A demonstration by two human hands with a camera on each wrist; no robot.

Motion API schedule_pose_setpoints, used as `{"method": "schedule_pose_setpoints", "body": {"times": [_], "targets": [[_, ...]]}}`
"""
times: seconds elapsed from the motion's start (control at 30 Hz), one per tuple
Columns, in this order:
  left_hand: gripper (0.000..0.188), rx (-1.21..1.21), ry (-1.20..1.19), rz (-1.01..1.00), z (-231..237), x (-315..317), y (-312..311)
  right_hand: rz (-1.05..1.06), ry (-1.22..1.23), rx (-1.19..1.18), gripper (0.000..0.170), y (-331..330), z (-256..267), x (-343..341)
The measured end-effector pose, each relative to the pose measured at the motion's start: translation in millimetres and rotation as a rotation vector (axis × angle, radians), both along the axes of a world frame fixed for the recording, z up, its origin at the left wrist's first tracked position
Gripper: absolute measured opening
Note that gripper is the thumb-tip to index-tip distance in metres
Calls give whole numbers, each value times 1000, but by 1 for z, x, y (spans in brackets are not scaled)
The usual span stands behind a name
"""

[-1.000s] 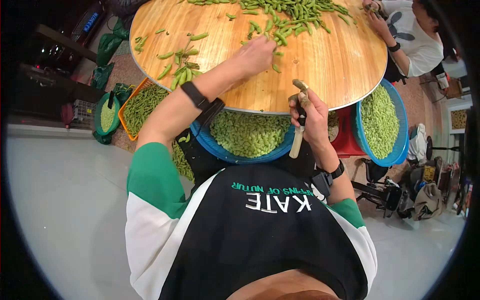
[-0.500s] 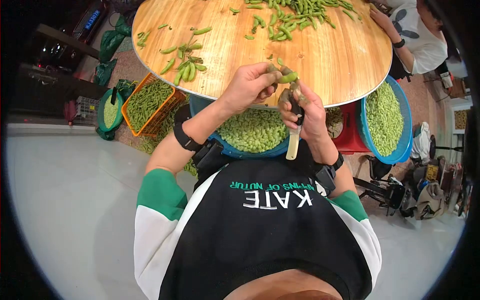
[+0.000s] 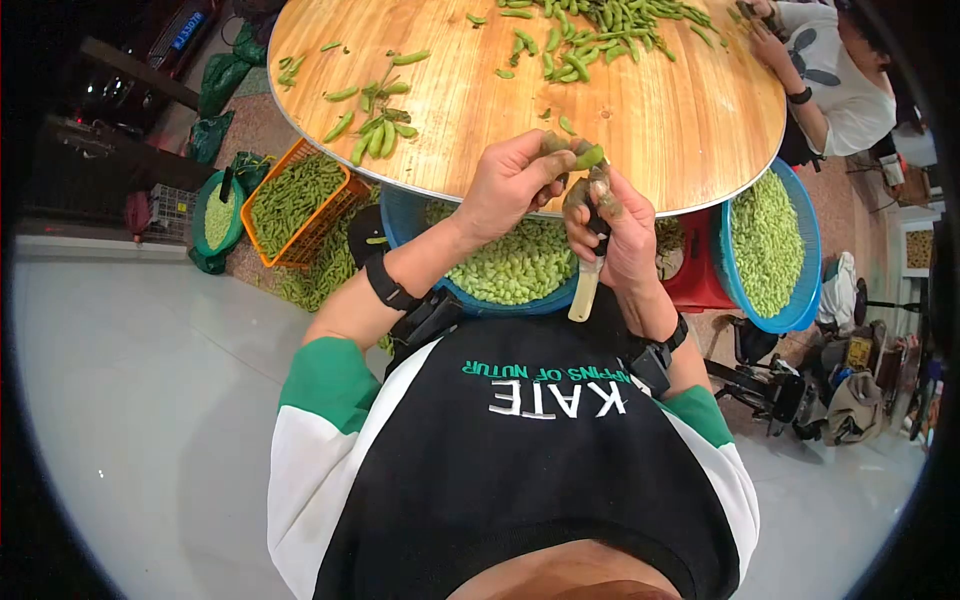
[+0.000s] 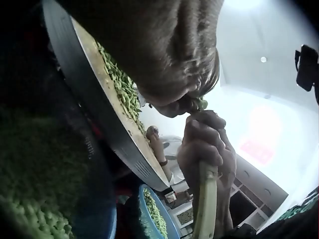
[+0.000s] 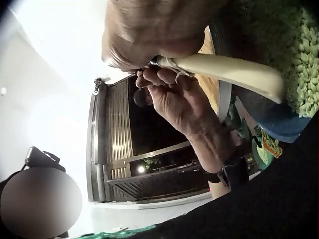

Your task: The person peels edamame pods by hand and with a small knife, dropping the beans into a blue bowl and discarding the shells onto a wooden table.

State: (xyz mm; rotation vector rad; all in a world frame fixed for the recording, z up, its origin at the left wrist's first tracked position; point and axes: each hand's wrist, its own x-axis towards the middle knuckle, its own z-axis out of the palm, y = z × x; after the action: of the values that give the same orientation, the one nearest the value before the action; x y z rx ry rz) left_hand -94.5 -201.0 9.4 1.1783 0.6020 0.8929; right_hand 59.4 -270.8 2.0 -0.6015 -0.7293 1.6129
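Observation:
In the head view my left hand pinches a green soybean pod between thumb and fingers. Close on its right, my right hand grips a tool with a black middle and a long cream handle end pointing down toward my body. The tool's other end is mostly hidden among the fingers. The fingertips of both hands meet around the pod, over the near edge of the round wooden table. Below them sits a blue basin of shelled green beans. In the left wrist view the pod peeks out between both hands.
A heap of pods lies at the table's far side, a smaller cluster at left. An orange crate of pods stands left; another blue basin of beans rests at right. Across the table sits another person.
My left hand has come back from the table's pods toward my right hand, bringing a pod. Over the last half second both hands stay together, with the pod shifted slightly.

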Motion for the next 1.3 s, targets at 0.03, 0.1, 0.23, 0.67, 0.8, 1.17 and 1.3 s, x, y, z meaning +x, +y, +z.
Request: {"method": "schedule_pose_setpoints", "body": {"times": [0.03, 0.1, 0.23, 0.67, 0.8, 1.17, 1.3], "targets": [[12, 41, -2, 18, 2, 1, -1, -11, -25, 6, 19, -1, 3, -1], [13, 105, 8, 45, -10, 5, -1, -44, -55, -13, 28, -2, 5, -4], [19, -99, -108, -60, -14, 0, 3, -21, -4, -32, 20, -3, 8, -4], [19, 60, 61, -101, -15, -5, 13, 130, 307, -211, 16, 9, -14, 11], [20, 1093, 432, 119, -7, -17, 17, 164, 349, -234, 15, 6, -11, 6], [17, 111, 260, -118, 7, -18, -6, 7, -4, -162, 20, 1, -2, -5], [15, 453, 389, -10, -5, -14, -14, -220, -539, -36, 28, 2, -7, -6]]}}
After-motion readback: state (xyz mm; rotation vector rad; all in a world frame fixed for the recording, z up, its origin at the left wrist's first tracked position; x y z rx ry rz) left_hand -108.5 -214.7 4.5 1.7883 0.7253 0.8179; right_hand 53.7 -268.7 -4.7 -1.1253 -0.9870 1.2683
